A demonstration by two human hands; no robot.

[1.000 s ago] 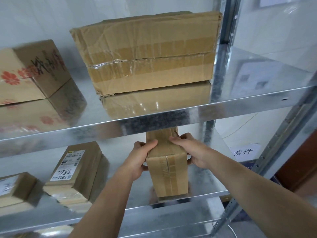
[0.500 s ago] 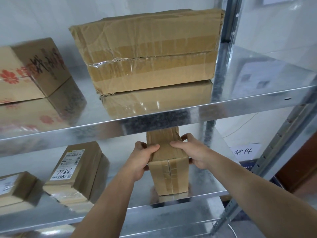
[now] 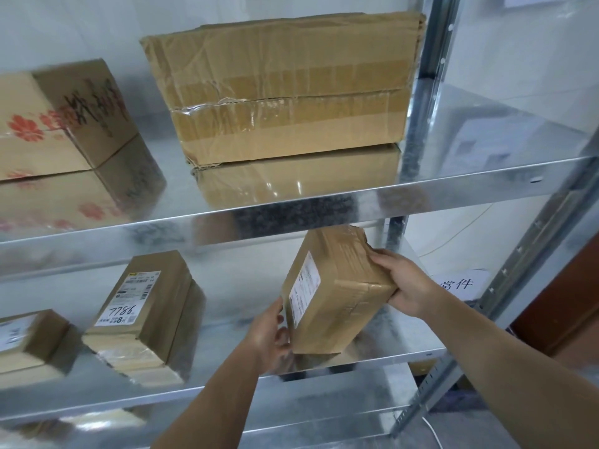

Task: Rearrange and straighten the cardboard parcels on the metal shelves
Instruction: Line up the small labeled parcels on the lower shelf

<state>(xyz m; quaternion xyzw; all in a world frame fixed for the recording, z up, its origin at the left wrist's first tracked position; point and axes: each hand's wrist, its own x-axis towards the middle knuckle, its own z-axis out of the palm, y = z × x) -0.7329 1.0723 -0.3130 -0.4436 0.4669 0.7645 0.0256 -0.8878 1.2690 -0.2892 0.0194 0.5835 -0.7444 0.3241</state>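
Note:
A small taped cardboard parcel (image 3: 337, 293) with a white label on its left face is tilted to the right, lifted just above the lower metal shelf (image 3: 389, 356). My right hand (image 3: 405, 281) grips its upper right end, fingers curled over the edge. My left hand (image 3: 270, 338) holds its lower left corner. A large creased parcel (image 3: 285, 89) lies on the upper shelf (image 3: 453, 186). Another parcel with red flowers and black writing (image 3: 61, 118) sits at the upper left.
On the lower shelf a labelled parcel marked 7786 (image 3: 142, 312) sits left of my hands, and another small box (image 3: 29, 338) is at the far left. A perforated upright post (image 3: 431, 76) stands behind the right end. A white paper sign (image 3: 460, 283) hangs beyond.
The small parcel stood upright on the lower shelf with both hands on its top. It is now tipped to the right and lifted, its labelled face showing; my left hand has dropped to its lower corner.

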